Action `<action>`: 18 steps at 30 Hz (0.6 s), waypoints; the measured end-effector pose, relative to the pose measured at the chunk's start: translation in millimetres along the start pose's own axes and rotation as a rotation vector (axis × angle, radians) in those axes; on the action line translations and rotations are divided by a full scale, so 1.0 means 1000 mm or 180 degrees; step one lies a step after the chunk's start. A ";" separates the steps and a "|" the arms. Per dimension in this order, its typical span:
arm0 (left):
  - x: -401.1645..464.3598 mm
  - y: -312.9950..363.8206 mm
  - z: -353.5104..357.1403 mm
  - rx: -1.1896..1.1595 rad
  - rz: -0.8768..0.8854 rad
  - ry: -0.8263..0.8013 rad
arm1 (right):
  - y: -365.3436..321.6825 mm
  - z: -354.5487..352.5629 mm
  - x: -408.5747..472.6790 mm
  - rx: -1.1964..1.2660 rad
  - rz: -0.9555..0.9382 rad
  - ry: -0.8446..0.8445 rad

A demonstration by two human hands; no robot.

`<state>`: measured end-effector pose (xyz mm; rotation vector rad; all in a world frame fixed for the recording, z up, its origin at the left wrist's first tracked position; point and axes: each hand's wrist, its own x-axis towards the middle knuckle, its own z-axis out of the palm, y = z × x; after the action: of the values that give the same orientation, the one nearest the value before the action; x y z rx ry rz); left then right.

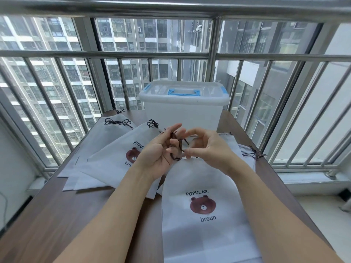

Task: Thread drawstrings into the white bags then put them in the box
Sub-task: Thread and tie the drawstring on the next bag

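A white bag (203, 224) printed with a brown bear lies flat on the wooden table (85, 215) in front of me. Above its top edge my left hand (161, 154) holds a dark brown drawstring (176, 147) looped over its fingers. My right hand (207, 149) pinches the same drawstring near the bag's opening. Several more white bags (114, 160) lie fanned out to the left with dark cords at their tops. The translucent plastic box (182, 111) with a blue handle stands at the table's far edge, lid on.
More white bags with brown cords (247, 152) lie to the right of my hands, near the table's right edge. A metal railing (212, 54) and window bars stand close behind the box. The table's edges drop off on both sides.
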<state>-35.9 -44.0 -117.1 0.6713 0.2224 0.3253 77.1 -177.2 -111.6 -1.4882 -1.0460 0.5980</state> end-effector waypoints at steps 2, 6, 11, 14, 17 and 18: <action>0.001 0.002 -0.001 0.0636 0.0291 0.0157 | 0.003 0.000 0.002 -0.0106 0.0052 0.0140; 0.007 -0.009 -0.006 0.2453 0.1418 0.0673 | 0.004 0.000 0.004 -0.0108 0.0013 0.0331; 0.006 -0.013 0.003 0.1434 0.1292 0.0513 | -0.003 0.000 0.007 0.0718 0.0368 0.0829; 0.003 -0.012 0.004 0.0481 0.0766 -0.0011 | -0.008 0.001 0.006 0.0987 0.0917 0.0524; 0.003 -0.017 0.007 0.0401 0.0568 -0.0345 | -0.009 0.003 0.002 0.1111 0.1052 0.0115; 0.004 -0.018 0.007 0.0437 0.0571 -0.0372 | -0.009 0.002 0.002 0.1101 0.1025 0.0078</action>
<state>-26.1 -60.4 -123.7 0.8457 0.0734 0.4439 73.8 -174.8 -103.5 -1.3574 -0.6452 0.9353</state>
